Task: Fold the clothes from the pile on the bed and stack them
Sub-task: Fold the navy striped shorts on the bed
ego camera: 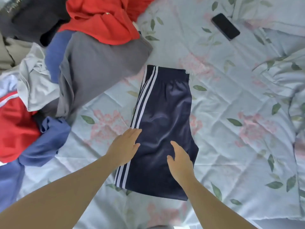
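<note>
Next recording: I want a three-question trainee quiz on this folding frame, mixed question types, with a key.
1. True or false: the phone lies on top of the navy track pants.
2. Which edge of the pants carries the white stripes? A) the edge facing the clothes pile; B) the edge away from it.
3. Fill in: the left hand and right hand are at the pants with fingers ____, gripping nothing.
Key: 1 false; 2 A; 3 extended.
</note>
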### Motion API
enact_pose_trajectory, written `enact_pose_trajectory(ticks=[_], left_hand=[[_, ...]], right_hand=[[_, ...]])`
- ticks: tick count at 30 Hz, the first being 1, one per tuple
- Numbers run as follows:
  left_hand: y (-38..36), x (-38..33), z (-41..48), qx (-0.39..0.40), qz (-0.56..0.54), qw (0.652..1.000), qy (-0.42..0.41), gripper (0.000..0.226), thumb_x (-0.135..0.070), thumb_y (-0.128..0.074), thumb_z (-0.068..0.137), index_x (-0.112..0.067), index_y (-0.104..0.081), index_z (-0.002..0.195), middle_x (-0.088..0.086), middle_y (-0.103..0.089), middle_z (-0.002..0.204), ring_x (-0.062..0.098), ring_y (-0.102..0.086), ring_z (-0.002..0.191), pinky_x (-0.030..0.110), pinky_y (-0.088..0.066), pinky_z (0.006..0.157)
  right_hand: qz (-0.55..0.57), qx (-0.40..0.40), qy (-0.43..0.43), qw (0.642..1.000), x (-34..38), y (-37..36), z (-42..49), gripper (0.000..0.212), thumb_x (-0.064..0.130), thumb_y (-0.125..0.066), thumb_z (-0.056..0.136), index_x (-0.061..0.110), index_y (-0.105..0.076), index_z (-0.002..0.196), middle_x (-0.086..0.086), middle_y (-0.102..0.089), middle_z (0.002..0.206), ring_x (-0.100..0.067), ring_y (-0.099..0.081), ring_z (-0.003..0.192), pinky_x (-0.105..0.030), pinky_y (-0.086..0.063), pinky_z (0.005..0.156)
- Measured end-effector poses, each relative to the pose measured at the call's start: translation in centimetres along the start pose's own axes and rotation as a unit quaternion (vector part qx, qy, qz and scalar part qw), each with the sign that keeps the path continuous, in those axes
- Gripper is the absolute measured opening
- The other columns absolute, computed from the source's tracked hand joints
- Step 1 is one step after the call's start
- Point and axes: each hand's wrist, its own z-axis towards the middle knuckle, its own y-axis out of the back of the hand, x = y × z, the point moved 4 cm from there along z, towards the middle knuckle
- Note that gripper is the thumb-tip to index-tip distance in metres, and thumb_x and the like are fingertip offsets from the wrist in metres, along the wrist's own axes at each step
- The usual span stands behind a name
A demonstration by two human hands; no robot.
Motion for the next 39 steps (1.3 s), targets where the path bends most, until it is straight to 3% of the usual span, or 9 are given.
enact_pose_trajectory(ticks=[8,12,14,19,21,25,31,36,39], left_hand=[[-9.0,1.5,-5.7,0.088,0.193,0.973,-0.091,0.065,-0.051,-0.030,0.097,-0.025,-0.006,0.151,-0.004,-0.006,0.159,0.018,0.005,0.146,0.040,-0.001,0.116],[-11.4,2.7,-7.2,0.135,0.249,0.952,-0.115,0.092,-0.067,-0.040,0.083,-0.026,0.007,0.150,0.001,0.014,0.158,0.024,0.025,0.142,0.046,0.019,0.111],[-11.9,3.2,-7.4,0.123,0.275,0.946,-0.124,0.099,-0.064,-0.049,0.081,-0.024,0.010,0.150,0.004,0.015,0.158,0.026,0.031,0.138,0.047,0.022,0.109],[-10.3,2.8,-7.3,0.060,0.313,0.925,-0.206,0.091,-0.049,-0.083,0.057,-0.013,-0.051,0.135,0.013,-0.049,0.140,0.032,-0.045,0.130,0.050,-0.038,0.103],[-10.1,3.0,-7.4,0.049,0.337,0.917,-0.206,0.076,-0.036,-0.077,0.073,-0.012,-0.046,0.139,0.012,-0.046,0.142,0.031,-0.042,0.133,0.046,-0.037,0.106],[-10.3,3.6,-7.0,0.112,0.312,0.929,-0.164,0.059,-0.016,-0.036,0.100,-0.018,-0.007,0.151,0.001,-0.009,0.159,0.018,-0.004,0.147,0.033,-0.001,0.117],[-6.6,1.9,-9.9,0.188,0.084,0.975,-0.077,0.030,-0.027,-0.040,0.100,-0.027,-0.050,0.128,-0.006,-0.059,0.120,0.015,-0.055,0.108,0.025,-0.041,0.087],[-5.0,0.3,-13.8,0.304,-0.009,0.953,-0.009,0.021,-0.028,-0.045,0.095,-0.012,-0.059,0.093,0.005,-0.063,0.091,0.017,-0.061,0.079,0.026,-0.046,0.068],[-4.0,-0.4,-15.3,0.303,-0.027,0.952,0.013,0.021,-0.029,-0.049,0.088,-0.019,-0.052,0.070,-0.002,-0.054,0.074,0.008,-0.051,0.061,0.021,-0.041,0.056]], right_hand=[[-0.217,0.042,0.042,0.974,-4.8,-7.0,-4.1,0.054,0.039,-0.039,0.097,0.032,-0.021,0.148,0.007,-0.019,0.156,-0.016,-0.014,0.145,-0.033,-0.021,0.110],[-0.284,0.025,0.118,0.951,-5.1,-7.4,-5.1,0.074,0.050,-0.072,0.072,0.026,-0.048,0.138,-0.009,-0.036,0.150,-0.033,-0.037,0.136,-0.044,-0.037,0.104],[-0.324,0.046,0.134,0.935,-5.9,-7.8,-5.2,0.088,0.049,-0.078,0.065,0.028,-0.041,0.143,-0.010,-0.029,0.154,-0.034,-0.032,0.139,-0.048,-0.032,0.108],[-0.353,-0.012,0.173,0.919,-7.1,-7.3,-5.1,0.082,0.024,-0.091,0.046,0.022,-0.064,0.124,-0.011,-0.059,0.130,-0.034,-0.059,0.116,-0.050,-0.050,0.090],[-0.345,-0.039,0.194,0.917,-7.1,-7.1,-5.0,0.070,0.009,-0.084,0.059,0.018,-0.063,0.125,-0.011,-0.060,0.130,-0.034,-0.058,0.118,-0.049,-0.049,0.093],[-0.304,0.013,0.176,0.936,-7.5,-6.8,-4.7,0.054,0.006,-0.043,0.094,0.023,-0.034,0.146,0.005,-0.032,0.153,-0.019,-0.024,0.144,-0.034,-0.019,0.114],[-0.182,0.131,0.088,0.971,-6.8,-4.1,-7.6,0.037,0.014,-0.039,0.093,0.032,-0.053,0.122,0.005,-0.064,0.108,-0.022,-0.057,0.099,-0.029,-0.044,0.077],[-0.118,0.283,0.014,0.952,-6.7,-3.1,-11.8,0.012,0.021,-0.045,0.091,0.026,-0.055,0.085,0.007,-0.051,0.074,-0.011,-0.047,0.064,-0.018,-0.035,0.054],[-0.105,0.328,-0.015,0.939,-6.7,-2.4,-13.5,0.024,0.023,-0.053,0.084,0.020,-0.041,0.063,0.004,-0.044,0.063,-0.014,-0.044,0.061,-0.022,-0.033,0.056]])
